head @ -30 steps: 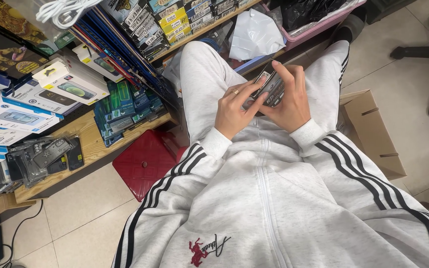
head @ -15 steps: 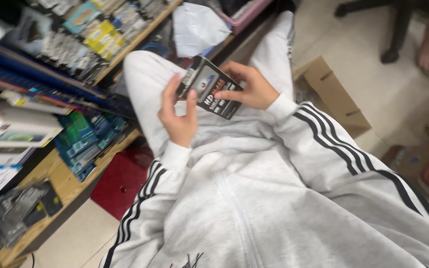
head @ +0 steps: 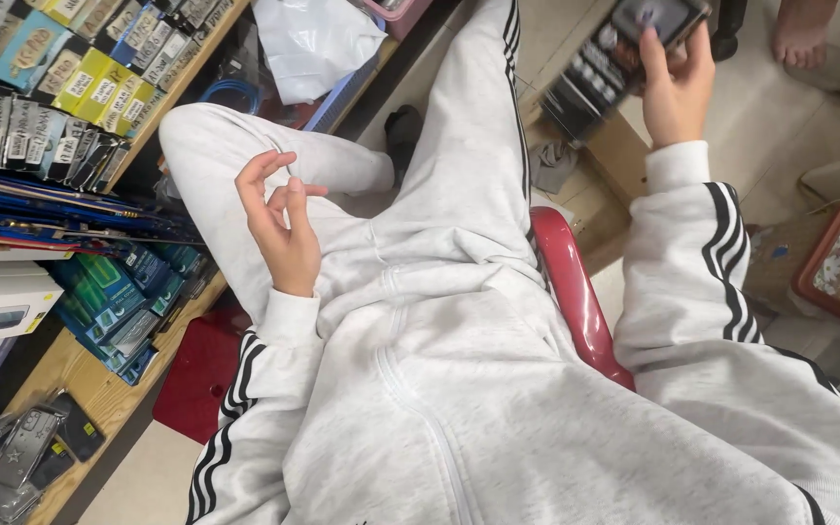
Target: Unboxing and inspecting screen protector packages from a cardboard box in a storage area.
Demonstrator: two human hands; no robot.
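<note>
Right hand (head: 675, 89) clamps a dark, flat packaged item (head: 624, 53) far right above the floor, gripped by its lower edge, probably light, stiff and a touch slippery, while left hand (head: 282, 226) hovers loosely curled, empty, over the lap.

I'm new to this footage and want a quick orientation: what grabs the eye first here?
The right hand, raised at top right, holds a stack of dark flat packages out over the floor. The left hand hangs empty above the lap, fingers curled. At left, wooden shelves are crammed with small colourful boxes.
</note>
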